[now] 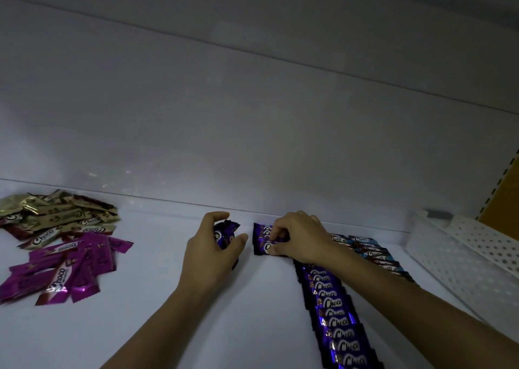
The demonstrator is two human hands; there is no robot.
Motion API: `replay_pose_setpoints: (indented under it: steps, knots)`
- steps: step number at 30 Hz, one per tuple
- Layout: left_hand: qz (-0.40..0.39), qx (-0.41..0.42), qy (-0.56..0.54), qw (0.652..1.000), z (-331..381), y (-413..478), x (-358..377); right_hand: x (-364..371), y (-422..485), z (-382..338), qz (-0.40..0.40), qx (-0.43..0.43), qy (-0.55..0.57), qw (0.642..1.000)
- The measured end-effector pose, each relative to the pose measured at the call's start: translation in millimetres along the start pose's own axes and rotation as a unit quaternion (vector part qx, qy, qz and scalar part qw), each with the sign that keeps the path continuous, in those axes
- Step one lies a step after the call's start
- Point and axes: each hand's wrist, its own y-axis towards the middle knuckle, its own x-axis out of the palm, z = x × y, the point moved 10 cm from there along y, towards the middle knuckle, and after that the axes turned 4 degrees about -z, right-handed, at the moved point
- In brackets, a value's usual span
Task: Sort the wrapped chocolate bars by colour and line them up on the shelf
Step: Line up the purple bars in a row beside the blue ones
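Starting from the shelf's front edge, I follow the dark purple row back to the right hand, fingertips pinching the far bars near the back edge. The left hand curls round a spare bar — light, slippery foil, I judge, best pinched across its sides.

Left hand: bare
Right hand: bare
Left forearm: bare, whole visible length
Right forearm: bare, whole visible length

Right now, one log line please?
left hand grips purple foil-wrapped chocolate bar | right hand pinches purple bars at row end | magenta pile unsorted
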Motion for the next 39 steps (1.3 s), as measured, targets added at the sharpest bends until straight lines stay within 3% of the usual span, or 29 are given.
replay_pose_setpoints:
  steps: [2, 5, 8, 11, 16, 22, 27, 30, 35, 39]
  knots:
    - [-0.004, 0.007, 0.009, 1.000, 2.4, -0.4, 0.4, -5.8, -1.7, 0.8, 0.026, -0.003, 0.022, 0.999]
    - [-0.013, 0.015, 0.020, 1.000, 6.7, -1.7, 2.2, -22.4, -8.4, -4.5, 0.079, -0.016, 0.188, 0.979]
    - [-0.038, 0.036, 0.033, 0.998, 12.5, -3.7, 8.5, -12.0, -15.8, -32.3, -0.004, -0.055, 0.326, 0.944]
    - [-0.068, 0.056, 0.040, 0.995, 17.2, -6.1, 13.4, 2.2, -21.5, -51.3, -0.055, -0.055, 0.347, 0.935]
    - [-0.091, 0.094, 0.060, 0.990, 27.1, -10.8, 19.0, -0.3, -30.3, -50.5, -0.022, -0.024, 0.388, 0.921]
    - [-0.119, 0.163, 0.034, 0.979, 45.5, -18.7, 29.7, -13.8, -44.3, -32.4, 0.011, 0.035, 0.564, 0.825]
    - [-0.134, 0.190, 0.022, 0.972, 55.9, -26.1, 33.3, -17.6, -50.7, -25.5, -0.028, 0.044, 0.592, 0.804]
    - [-0.125, 0.193, 0.027, 0.973, 57.8, -25.2, 29.8, -19.9, -51.6, -16.4, -0.018, 0.052, 0.572, 0.819]
    - [-0.016, 0.286, 0.198, 0.937, 72.9, -30.5, 13.3, -10.2, -56.5, -14.9, -0.071, 0.050, 0.638, 0.765]
    - [-0.001, 0.357, 0.246, 0.901, 88.6, -41.8, 16.4, -11.3, -56.6, -15.0, -0.107, 0.049, 0.572, 0.812]
